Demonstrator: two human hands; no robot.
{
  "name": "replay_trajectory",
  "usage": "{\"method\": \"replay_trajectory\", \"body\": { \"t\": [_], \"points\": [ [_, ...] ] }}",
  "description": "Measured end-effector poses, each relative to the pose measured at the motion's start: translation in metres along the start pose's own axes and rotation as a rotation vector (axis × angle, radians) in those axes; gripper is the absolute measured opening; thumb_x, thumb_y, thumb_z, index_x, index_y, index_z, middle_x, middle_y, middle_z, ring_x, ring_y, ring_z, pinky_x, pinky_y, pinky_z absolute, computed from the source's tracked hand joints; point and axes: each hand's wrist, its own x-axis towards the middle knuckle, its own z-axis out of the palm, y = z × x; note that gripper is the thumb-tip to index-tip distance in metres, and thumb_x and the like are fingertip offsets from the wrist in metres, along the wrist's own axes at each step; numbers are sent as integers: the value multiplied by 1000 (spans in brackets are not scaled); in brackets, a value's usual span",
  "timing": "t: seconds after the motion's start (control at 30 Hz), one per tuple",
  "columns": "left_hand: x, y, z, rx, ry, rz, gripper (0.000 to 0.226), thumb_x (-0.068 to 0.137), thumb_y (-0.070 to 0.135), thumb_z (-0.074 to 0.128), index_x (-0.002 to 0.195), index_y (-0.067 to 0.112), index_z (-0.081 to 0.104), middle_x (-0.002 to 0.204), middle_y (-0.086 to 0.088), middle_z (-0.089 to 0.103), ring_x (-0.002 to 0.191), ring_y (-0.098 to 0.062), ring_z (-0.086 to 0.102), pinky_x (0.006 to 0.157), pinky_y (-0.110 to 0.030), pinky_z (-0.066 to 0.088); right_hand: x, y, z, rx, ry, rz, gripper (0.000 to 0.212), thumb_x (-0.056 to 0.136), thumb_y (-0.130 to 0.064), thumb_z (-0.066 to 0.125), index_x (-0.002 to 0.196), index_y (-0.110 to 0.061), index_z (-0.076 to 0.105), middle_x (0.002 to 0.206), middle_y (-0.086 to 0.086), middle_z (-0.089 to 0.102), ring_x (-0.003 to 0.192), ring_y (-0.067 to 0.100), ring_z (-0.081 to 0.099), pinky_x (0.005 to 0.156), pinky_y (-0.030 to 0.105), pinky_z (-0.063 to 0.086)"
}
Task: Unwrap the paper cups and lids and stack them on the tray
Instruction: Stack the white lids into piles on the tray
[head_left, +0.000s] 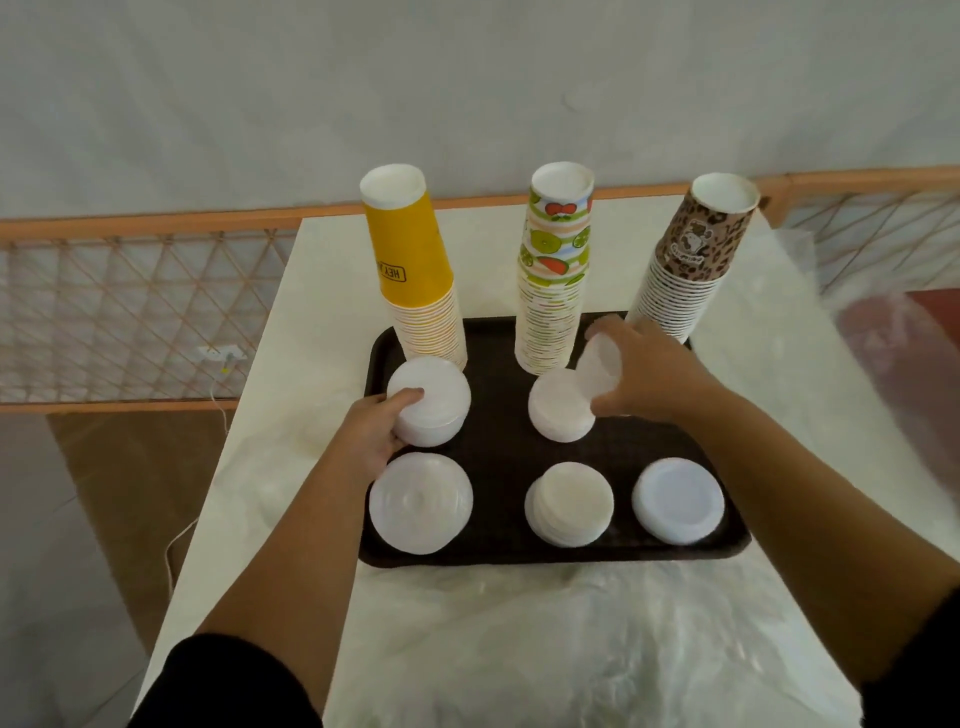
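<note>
White lids sit in five piles on the dark tray (498, 447) on your worktop (311, 291), your left hand (371, 434) curled around the far-left pile (431, 408), your right hand (649, 376) pinching a few tilted lids (597, 371) over the middle pile (558, 413), cup stacks (553, 280) upside-down behind.

back of tray (613, 553): blocked by three tall cup stacks (553, 270) | gaps between stacks: narrow, perhaps hand-wide | tray middle: lid piles (569, 504) with bare lanes between | front: crumpled plastic wrap (597, 639) on table (322, 270)
</note>
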Motion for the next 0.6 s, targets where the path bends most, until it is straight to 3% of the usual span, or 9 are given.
{"method": "replay_trajectory", "body": {
  "t": [0.17, 0.3, 0.6],
  "points": [
    [5, 5, -6, 89, -17, 20, 58, 83, 19, 69, 133, 4, 43, 134, -13, 49, 122, -30, 47, 100, -47, 45, -2, 47, 8, 15, -13, 185, 82, 71, -29, 79, 138, -28, 32, 132, 13, 40, 115, 32, 47, 81, 34, 46],
    [7, 7, -7, 130, -6, 36, 57, 85, 16, 68, 134, 2, 43, 134, -15, 50, 122, -33, 48, 100, -49, 44, 3, 61, 24, 7, -56, 237, 85, 71, -29, 79, 140, -27, 29, 132, 14, 40, 116, 32, 47, 81, 34, 46],
    [11, -1, -5, 209, 3, 114, 50, 87, 17, 66, 129, -2, 48, 130, -15, 53, 120, -30, 51, 96, -41, 47, 18, 60, 53, -3, -6, 373, 96, 71, -26, 82, 142, -16, 17, 136, 20, 39, 126, 40, 40, 96, 47, 47]
  ]
}}
